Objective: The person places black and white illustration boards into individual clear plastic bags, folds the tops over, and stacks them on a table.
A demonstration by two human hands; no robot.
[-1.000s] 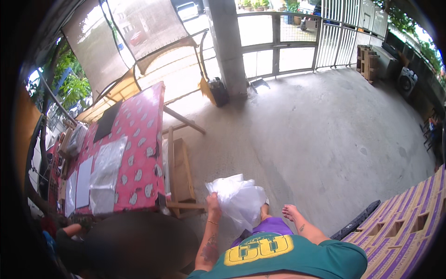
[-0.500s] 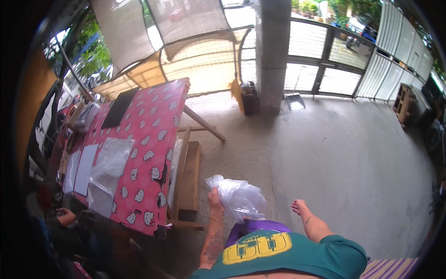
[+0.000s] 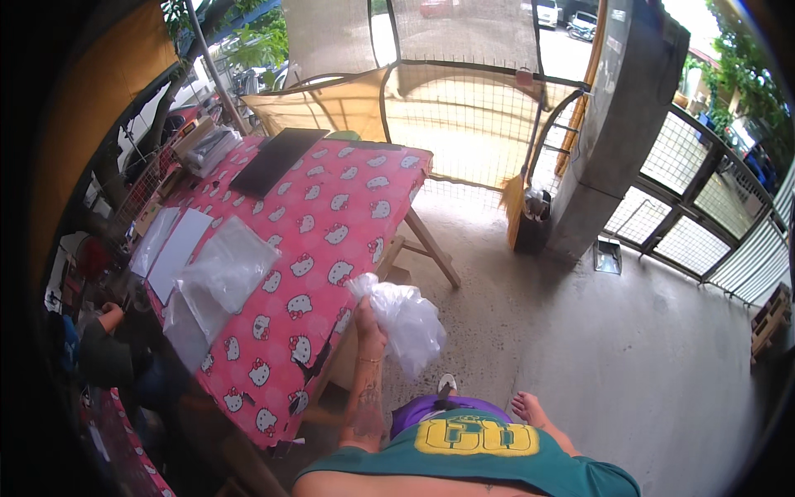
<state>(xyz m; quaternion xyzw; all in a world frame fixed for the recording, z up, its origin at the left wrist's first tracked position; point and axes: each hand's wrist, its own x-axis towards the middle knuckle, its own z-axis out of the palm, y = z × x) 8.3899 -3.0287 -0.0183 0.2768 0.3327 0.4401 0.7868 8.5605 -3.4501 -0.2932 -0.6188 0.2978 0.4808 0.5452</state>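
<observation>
My left hand is closed round a crumpled bundle of clear plastic bags, which hangs from it by the near right edge of the table. The table has a pink cover with a cat-face pattern. Low on the right, beside my green shirt, hangs my right hand, its fingers loosely bent and apart, with nothing visible in them. Flat on the table's left half lie a clear plastic sheet or bag and a white sheet.
A black flat board lies at the table's far end, near a box of plastic packs. Beyond stand a broom, a dark bin, a concrete pillar and a dustpan. Another person's hand is at the far left.
My view has turned left and come closer to the table. The plastic bundle in my left hand is now beside the table's edge. One of my shoes has come into view.
</observation>
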